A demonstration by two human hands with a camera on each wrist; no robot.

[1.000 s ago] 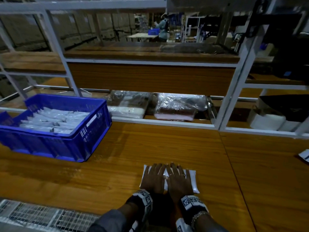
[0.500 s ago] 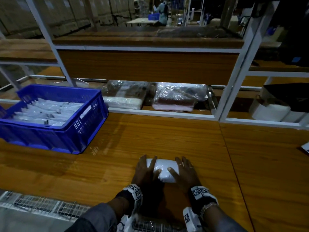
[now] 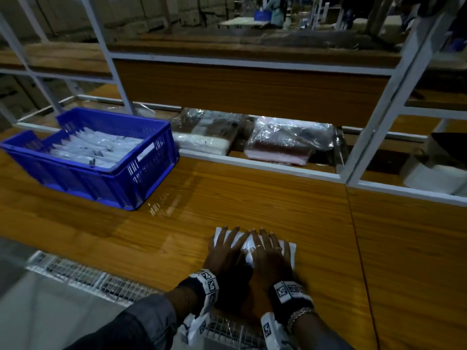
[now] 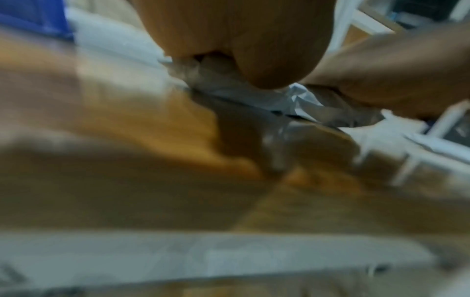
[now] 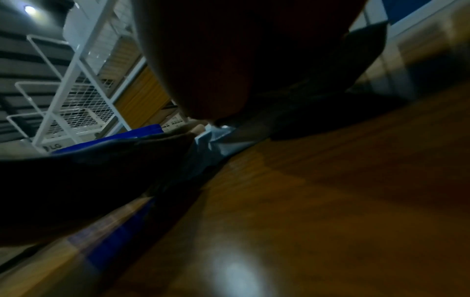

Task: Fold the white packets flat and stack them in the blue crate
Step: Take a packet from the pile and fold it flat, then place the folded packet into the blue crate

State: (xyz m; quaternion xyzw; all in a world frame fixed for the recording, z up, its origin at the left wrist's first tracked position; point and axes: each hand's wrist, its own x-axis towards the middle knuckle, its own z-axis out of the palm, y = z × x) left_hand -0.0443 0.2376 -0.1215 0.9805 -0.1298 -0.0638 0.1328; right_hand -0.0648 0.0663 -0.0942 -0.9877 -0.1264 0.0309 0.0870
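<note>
White packet (image 3: 288, 251) pressed flat under both palms, near and to the right of the blue crate (image 3: 106, 160).
Thin, crinkly and probably light, limp and slippery; best pinched at an exposed edge. Left hand (image 3: 225, 253) and right hand (image 3: 267, 258) lie released, fingers straight, pressing it onto the table (image 3: 252, 198).

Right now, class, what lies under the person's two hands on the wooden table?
A white packet lies flat on the wooden table, pressed by the left hand and right hand. Only its edges and corners show; its middle is covered.
</note>
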